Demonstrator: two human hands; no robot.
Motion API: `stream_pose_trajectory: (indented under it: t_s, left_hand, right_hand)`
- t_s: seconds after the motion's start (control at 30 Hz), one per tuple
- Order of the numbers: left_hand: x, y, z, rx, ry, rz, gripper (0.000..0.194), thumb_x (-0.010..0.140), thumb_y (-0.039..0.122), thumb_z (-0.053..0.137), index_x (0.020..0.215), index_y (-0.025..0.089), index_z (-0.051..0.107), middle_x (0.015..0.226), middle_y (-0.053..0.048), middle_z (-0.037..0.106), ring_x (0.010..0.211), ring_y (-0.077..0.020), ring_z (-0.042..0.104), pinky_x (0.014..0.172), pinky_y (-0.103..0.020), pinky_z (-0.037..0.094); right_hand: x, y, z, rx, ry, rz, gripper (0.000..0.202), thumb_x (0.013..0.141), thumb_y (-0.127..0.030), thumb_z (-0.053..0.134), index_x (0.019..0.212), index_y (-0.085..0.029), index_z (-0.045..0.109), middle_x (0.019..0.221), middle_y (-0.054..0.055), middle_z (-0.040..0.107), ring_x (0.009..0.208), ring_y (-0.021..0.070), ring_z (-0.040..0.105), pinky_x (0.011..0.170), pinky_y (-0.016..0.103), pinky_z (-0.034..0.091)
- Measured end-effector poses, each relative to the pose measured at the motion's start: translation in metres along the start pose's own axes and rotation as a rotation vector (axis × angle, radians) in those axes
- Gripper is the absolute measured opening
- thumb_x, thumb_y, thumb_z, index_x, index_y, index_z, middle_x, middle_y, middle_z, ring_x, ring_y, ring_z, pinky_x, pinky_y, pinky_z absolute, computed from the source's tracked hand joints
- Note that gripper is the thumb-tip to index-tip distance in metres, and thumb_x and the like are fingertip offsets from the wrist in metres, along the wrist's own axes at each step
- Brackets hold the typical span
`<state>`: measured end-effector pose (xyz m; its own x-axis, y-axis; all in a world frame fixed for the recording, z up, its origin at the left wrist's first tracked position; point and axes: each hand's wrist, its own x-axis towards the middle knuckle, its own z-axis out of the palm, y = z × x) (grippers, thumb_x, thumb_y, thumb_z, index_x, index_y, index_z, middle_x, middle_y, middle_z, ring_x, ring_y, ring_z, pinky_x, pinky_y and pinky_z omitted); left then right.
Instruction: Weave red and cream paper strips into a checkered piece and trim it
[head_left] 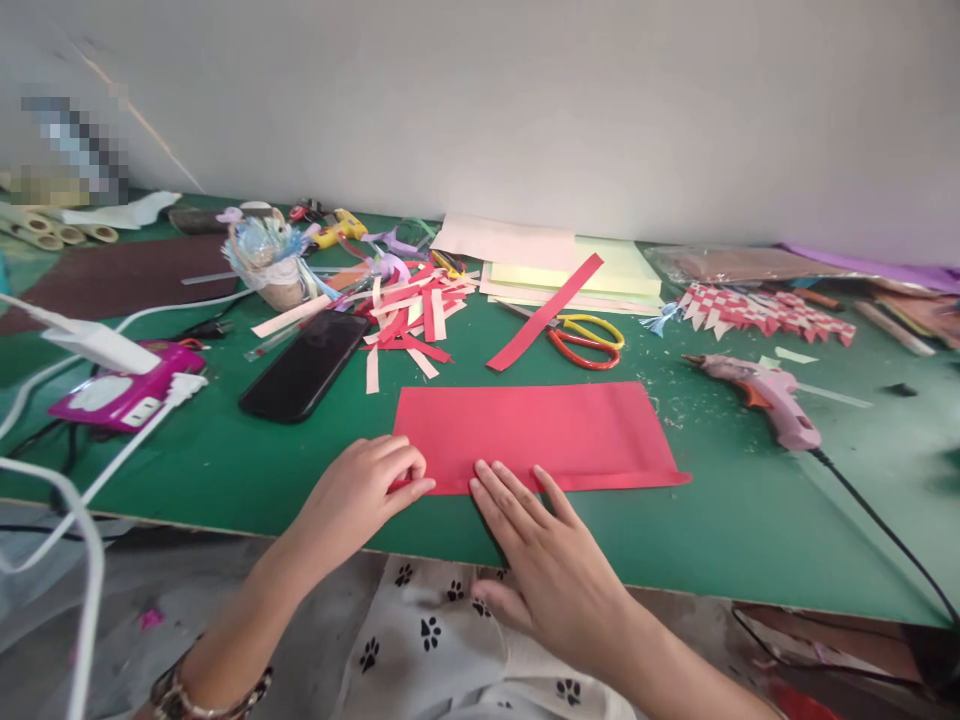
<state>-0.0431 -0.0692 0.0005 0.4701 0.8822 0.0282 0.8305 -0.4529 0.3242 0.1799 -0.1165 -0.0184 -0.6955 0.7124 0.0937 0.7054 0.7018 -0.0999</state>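
A red sheet of paper (525, 430) lies flat on the green table near its front edge, with a narrow strip folded up along the near side. My left hand (375, 485) pinches the sheet's near left corner between thumb and curled fingers. Flat on the folded edge, right of the left hand, rest the outstretched fingers of my right hand (536, 540), its thumb apart and below the table edge. Just beyond the sheet are a cut red paper strip (546, 312) and scissors with yellow and orange handles (592, 340); the strip lies across the blades.
A black phone (307, 365) and a pile of red and pink paper strips (412, 310) lie left of centre. Far left is a purple power strip (135, 385) with white cables. A pink glue gun (765, 395) and a woven paper piece (757, 312) lie to the right.
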Motion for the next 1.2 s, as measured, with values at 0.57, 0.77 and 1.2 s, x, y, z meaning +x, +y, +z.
stream_pose_trajectory:
  t_s: [0.57, 0.77, 1.2]
  left_hand:
    - [-0.007, 0.023, 0.007, 0.284, 0.162, 0.102, 0.027, 0.092, 0.018, 0.032, 0.107, 0.019, 0.055, 0.106, -0.007, 0.06, 0.094, -0.022, 0.053, 0.077, -0.035, 0.039]
    - [0.014, 0.095, 0.048, 0.155, -0.022, 0.4, 0.059, 0.091, 0.054, 0.023, 0.135, 0.017, 0.032, 0.142, -0.003, 0.034, 0.128, -0.0196, 0.031, 0.102, -0.036, 0.026]
    - [-0.04, 0.025, 0.025, 0.235, 0.007, 0.149, 0.072, 0.086, 0.056, 0.036, 0.143, 0.018, 0.014, 0.143, -0.007, 0.031, 0.127, -0.0233, 0.035, 0.104, -0.035, 0.026]
  right_hand:
    - [-0.071, 0.069, -0.007, -0.084, -0.014, 0.13, 0.078, 0.086, -0.053, 0.035, 0.144, -0.012, 0.001, 0.146, 0.01, 0.02, 0.133, 0.0238, 0.023, 0.104, 0.044, 0.028]
    - [-0.069, 0.068, -0.004, -0.041, -0.025, 0.146, 0.083, 0.082, -0.058, 0.038, 0.144, -0.014, 0.005, 0.147, 0.01, 0.02, 0.133, 0.0251, 0.024, 0.105, 0.045, 0.027]
    - [-0.069, 0.066, -0.005, -0.083, -0.031, 0.155, 0.083, 0.082, -0.057, 0.039, 0.144, -0.015, 0.002, 0.147, 0.009, 0.02, 0.131, 0.0254, 0.027, 0.103, 0.046, 0.029]
